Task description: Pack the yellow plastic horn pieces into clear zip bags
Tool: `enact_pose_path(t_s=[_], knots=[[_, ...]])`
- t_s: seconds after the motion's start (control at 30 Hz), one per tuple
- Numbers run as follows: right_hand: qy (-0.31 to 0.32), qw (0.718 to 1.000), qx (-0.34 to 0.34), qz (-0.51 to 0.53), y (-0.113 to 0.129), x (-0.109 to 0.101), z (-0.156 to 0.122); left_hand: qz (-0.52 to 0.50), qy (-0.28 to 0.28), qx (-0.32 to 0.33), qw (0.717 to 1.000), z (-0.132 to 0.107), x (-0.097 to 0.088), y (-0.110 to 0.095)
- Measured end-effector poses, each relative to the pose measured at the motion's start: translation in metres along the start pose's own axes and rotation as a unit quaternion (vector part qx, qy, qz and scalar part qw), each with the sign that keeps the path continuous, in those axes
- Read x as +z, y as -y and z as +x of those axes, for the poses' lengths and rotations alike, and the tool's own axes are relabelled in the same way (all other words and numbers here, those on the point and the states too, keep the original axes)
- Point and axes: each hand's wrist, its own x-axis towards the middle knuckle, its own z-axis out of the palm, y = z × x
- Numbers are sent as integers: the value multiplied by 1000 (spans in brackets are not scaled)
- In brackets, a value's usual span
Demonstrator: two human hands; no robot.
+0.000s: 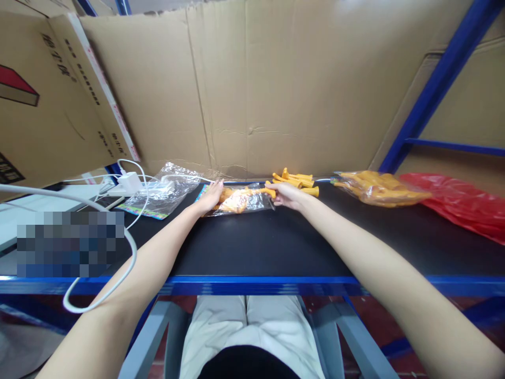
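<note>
A clear plastic bag (240, 202) with a colourful header lies on the black tabletop, with orange pieces inside it. My left hand (211, 197) is on the bag's left end, holding it against the table. At the bag's right end, my right hand (290, 195) pinches an orange plastic piece with a flared tip (270, 192), whose other end runs into the bag. Right behind that hand lies a small pile of loose orange pieces (299, 178). Their exact kind is too small to tell.
A filled bag of orange pieces (381, 188) and a red plastic bag (461, 197) lie to the right. To the left are a clear bag with a header (158, 197), a white charger (131, 182) and looping cables. Cardboard (276, 89) stands behind the blue-edged table (256, 286).
</note>
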Motion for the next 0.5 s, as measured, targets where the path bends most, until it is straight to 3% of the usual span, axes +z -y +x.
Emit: enact_pose_path(t_s=[0.17, 0.37, 0.5], knots=[[58, 997, 3, -43, 4, 7, -8, -68, -17, 13, 997, 0, 4, -5], [-4, 965, -30, -259, 6, 15, -20, -105, -10, 1, 994, -5, 5, -15], [8, 976, -25, -216, 5, 19, -19, -161, -1, -29, 987, -10, 3, -23]])
